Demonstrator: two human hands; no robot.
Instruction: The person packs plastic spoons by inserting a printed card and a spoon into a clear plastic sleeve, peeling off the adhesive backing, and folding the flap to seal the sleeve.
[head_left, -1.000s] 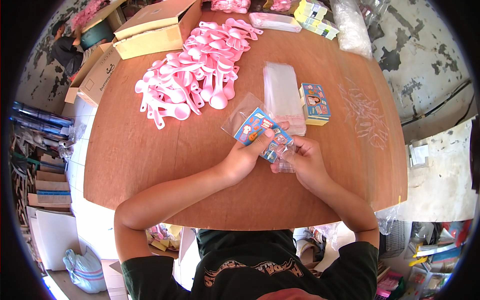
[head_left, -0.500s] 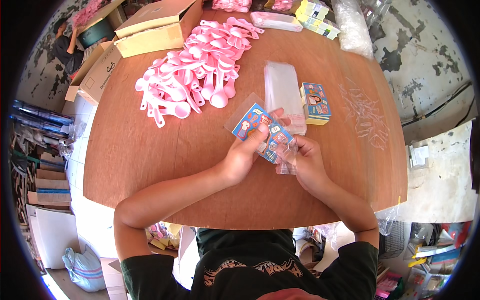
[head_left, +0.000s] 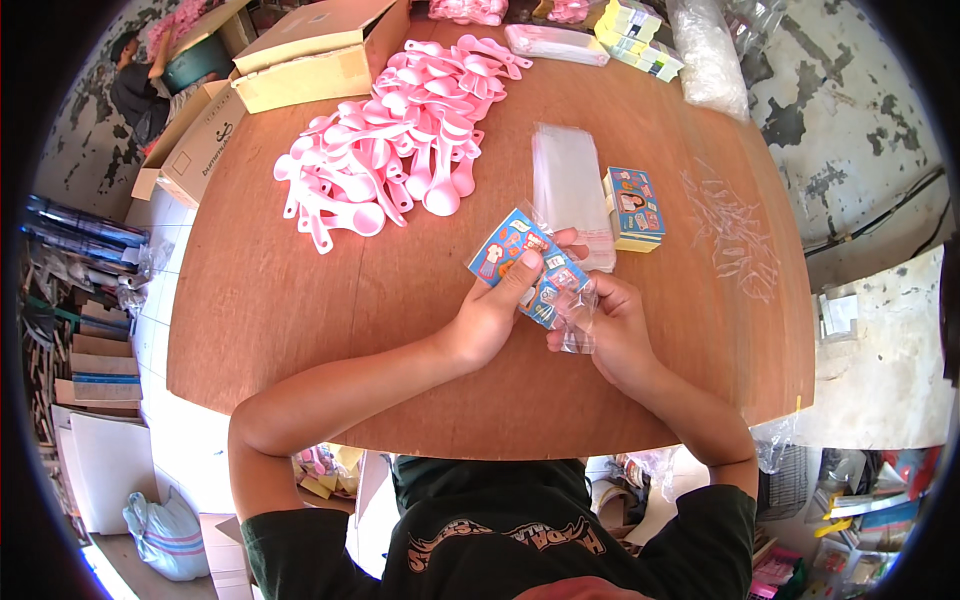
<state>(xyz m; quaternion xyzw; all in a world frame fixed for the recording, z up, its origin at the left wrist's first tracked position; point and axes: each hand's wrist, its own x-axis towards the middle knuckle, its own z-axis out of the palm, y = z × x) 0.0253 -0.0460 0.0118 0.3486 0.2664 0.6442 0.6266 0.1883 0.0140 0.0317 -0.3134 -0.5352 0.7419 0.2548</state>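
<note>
Above the table's near half I hold a blue printed card [head_left: 500,245] with small colourful pictures on it. My left hand [head_left: 492,320] is closed on it, thumb pressed on the front and fingers behind. At the card's lower right end, my right hand [head_left: 622,325] pinches a crumpled clear plastic bag [head_left: 578,335] that overlaps the card. How far the card sits inside the bag is hard to make out. Just beyond my hands lies a stack of clear plastic bags [head_left: 566,175], and beside it a stack of similar blue cards [head_left: 634,205].
A heap of pink plastic scoops [head_left: 420,120] covers the far left of the brown table [head_left: 300,330]. Behind it stands a cardboard box [head_left: 310,80]. Thin clear plastic strips [head_left: 735,235] lie at the right. Another person [head_left: 140,90] sits at the far left.
The clear film that stuck out past the card's upper left end has drawn back, leaving that end bare. Both hands stay in nearly the same place.
</note>
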